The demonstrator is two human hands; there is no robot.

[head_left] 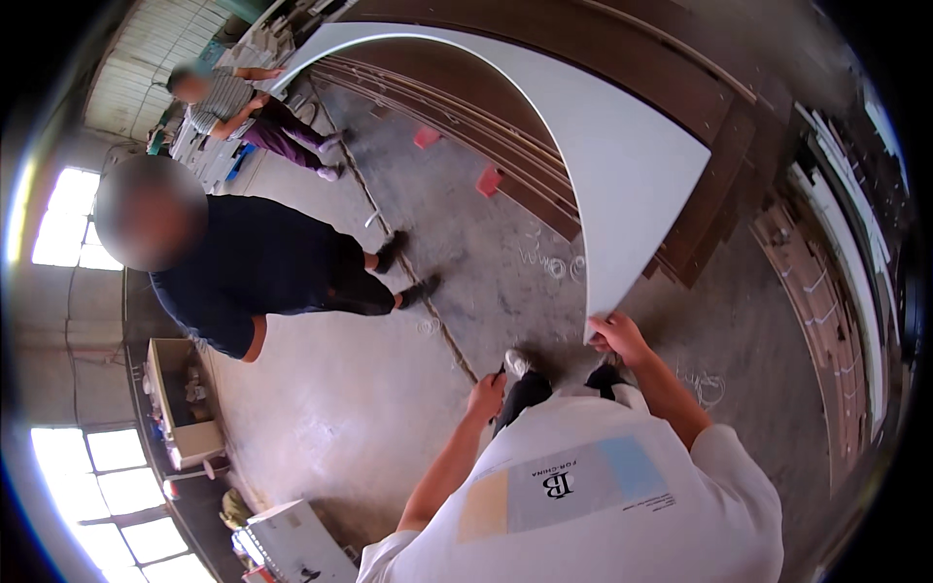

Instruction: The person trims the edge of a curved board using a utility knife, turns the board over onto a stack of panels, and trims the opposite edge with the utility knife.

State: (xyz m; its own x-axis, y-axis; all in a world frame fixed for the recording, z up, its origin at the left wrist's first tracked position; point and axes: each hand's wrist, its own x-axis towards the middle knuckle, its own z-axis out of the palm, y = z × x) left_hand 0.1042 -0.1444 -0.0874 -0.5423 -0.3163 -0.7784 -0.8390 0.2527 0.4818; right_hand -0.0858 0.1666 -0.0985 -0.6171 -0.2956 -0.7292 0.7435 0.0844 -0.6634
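Observation:
My right hand (622, 338) is closed on the near tip of a large white panel (622, 146), which has a wide arched cut-out along its left side. The panel stretches away from me to the far left. At its other end, a person in a striped shirt (219, 105) has a hand on it. My left hand (486, 396) is closed, low in front of my body. A small, dark, thin object (502, 369) sticks out of its top; its kind is too small to make out.
Brown boards (544, 199) lie stacked under and beyond the panel. Two red blocks (489, 181) sit by the stack. A person in dark clothes (262, 257) stands at left. More long boards (812, 301) lie along the right. A white cabinet (301, 544) is at lower left.

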